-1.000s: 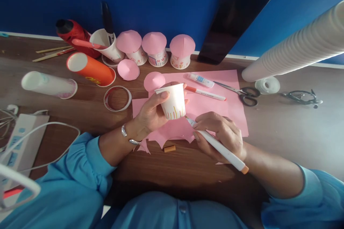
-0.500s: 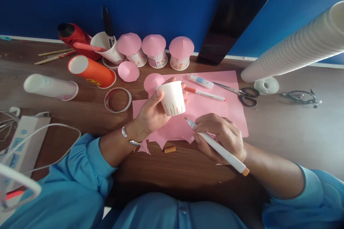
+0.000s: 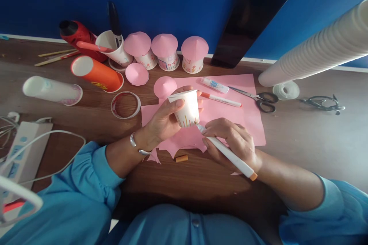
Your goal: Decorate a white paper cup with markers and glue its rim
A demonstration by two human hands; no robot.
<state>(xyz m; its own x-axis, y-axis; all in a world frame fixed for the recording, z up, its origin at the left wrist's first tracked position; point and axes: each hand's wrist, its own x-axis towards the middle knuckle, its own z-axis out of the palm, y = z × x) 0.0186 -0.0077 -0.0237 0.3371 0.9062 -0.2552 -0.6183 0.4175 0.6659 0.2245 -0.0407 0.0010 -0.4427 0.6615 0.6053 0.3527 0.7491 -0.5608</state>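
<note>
My left hand [image 3: 166,120] is closed around a white paper cup [image 3: 185,109], which has short coloured strokes near its base. In my right hand [image 3: 230,141] is a white marker [image 3: 231,157] with an orange end; its tip meets the lower edge of the cup, at the right side of the strokes. Beneath both hands lies pink paper [image 3: 241,122] with curved cut-outs along its near edge. An orange marker cap [image 3: 181,158] rests on the table just in front of the paper. A pink paper cone [image 3: 165,87] sits behind my left hand.
Several decorated cups stand at the back, some under pink cone roofs [image 3: 194,48]. Scissors [image 3: 263,99], a glue stick [image 3: 215,85] and an orange-red marker [image 3: 221,99] lie on or beside the paper. A phone [image 3: 253,23] leans on the blue wall, near a tall cup stack [image 3: 316,46].
My right hand has moved left, bringing the marker's tip onto the cup's lower edge. My left hand has tilted the cup slightly and its thumb now lies higher across the cup's side.
</note>
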